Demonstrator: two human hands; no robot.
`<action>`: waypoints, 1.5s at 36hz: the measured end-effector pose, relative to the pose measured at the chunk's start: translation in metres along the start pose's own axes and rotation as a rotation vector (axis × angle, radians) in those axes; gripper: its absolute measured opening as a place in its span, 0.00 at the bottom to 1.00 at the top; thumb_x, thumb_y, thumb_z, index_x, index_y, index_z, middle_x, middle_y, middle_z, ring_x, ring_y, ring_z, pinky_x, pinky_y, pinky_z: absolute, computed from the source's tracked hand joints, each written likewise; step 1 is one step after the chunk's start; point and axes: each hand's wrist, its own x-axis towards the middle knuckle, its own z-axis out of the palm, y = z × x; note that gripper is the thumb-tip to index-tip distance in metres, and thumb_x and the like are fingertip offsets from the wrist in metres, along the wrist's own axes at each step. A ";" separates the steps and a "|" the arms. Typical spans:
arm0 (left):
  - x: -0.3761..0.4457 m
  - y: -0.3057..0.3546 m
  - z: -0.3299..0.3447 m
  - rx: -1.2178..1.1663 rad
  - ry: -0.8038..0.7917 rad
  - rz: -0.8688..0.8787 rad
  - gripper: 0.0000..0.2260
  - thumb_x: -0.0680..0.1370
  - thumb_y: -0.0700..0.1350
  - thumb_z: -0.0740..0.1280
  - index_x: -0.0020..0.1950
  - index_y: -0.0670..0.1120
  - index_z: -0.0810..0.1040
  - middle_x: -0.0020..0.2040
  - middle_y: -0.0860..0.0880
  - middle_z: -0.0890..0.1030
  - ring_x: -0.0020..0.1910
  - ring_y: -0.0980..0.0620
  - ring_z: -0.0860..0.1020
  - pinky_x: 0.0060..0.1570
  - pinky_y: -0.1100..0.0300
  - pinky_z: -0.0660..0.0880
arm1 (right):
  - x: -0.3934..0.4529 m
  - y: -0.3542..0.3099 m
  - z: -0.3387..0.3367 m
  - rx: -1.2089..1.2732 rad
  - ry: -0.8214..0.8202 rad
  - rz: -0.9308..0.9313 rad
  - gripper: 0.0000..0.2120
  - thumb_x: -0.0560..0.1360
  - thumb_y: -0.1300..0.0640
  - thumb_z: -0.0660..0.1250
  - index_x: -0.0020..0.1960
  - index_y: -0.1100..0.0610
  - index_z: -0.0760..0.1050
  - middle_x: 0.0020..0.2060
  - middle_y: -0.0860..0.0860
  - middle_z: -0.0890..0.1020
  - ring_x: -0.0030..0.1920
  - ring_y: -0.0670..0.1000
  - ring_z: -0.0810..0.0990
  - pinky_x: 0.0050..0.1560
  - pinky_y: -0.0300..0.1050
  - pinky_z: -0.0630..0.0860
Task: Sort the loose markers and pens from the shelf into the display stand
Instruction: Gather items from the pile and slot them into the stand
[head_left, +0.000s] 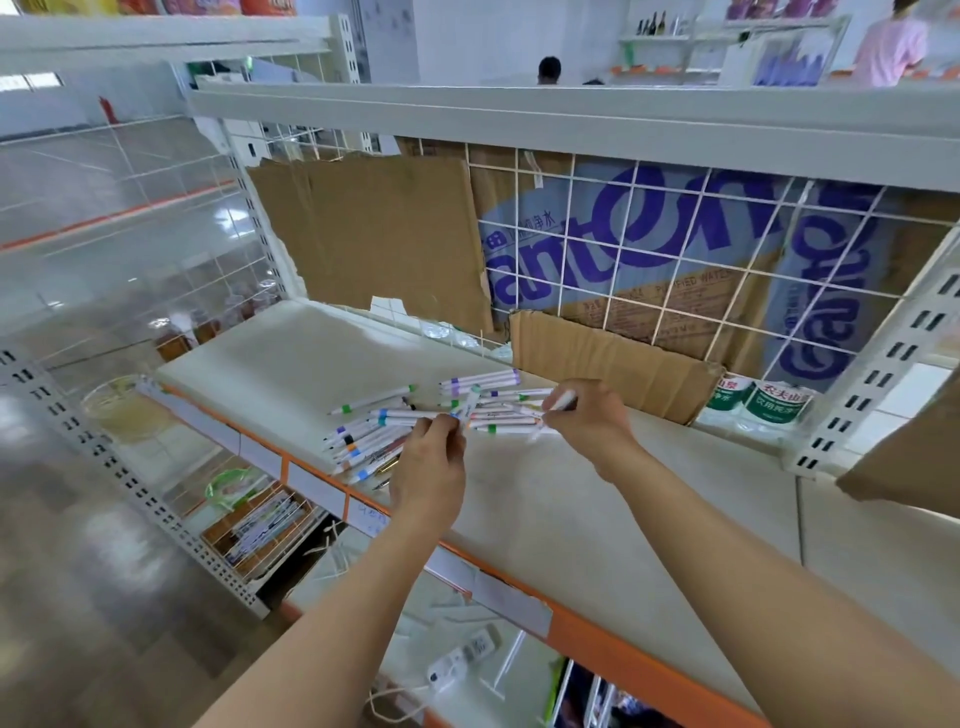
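- While both arms reach over the white shelf (291, 358), the left hand (434, 457) pinches one marker (470, 402), its long axis pointing away from the person.
- Right hand (587, 421) grips another pen (563, 401).
- Loose markers (374, 431) lie just left of and beyond both hands, mostly left-to-right.
- No display stand is visible.

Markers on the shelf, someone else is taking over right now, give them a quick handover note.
Left hand pinches one white marker above the pile. Right hand grips another marker.
The pile of loose markers and pens lies on the shelf, near its orange front edge.
No display stand is in view, so nothing shows as sorted.
Left: nearly the whole pile.
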 end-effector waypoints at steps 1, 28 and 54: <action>0.000 0.001 0.000 -0.003 -0.004 0.005 0.09 0.81 0.42 0.58 0.56 0.43 0.76 0.51 0.45 0.75 0.45 0.44 0.73 0.37 0.56 0.64 | 0.000 0.002 0.001 0.109 0.017 0.014 0.04 0.72 0.64 0.67 0.45 0.58 0.80 0.43 0.54 0.82 0.47 0.54 0.80 0.42 0.43 0.71; 0.019 0.032 0.003 -0.290 -0.045 0.172 0.03 0.79 0.39 0.63 0.49 0.42 0.77 0.42 0.46 0.78 0.41 0.46 0.75 0.39 0.55 0.70 | -0.057 0.044 -0.028 -0.124 0.557 -0.174 0.05 0.79 0.62 0.61 0.53 0.62 0.70 0.39 0.56 0.80 0.37 0.60 0.75 0.33 0.46 0.64; -0.094 0.136 0.063 -0.540 -0.645 0.535 0.06 0.79 0.39 0.64 0.42 0.46 0.74 0.37 0.48 0.76 0.36 0.54 0.74 0.33 0.70 0.66 | -0.263 0.128 -0.101 -0.218 1.137 0.396 0.05 0.76 0.62 0.65 0.52 0.61 0.76 0.41 0.50 0.74 0.38 0.50 0.71 0.38 0.44 0.63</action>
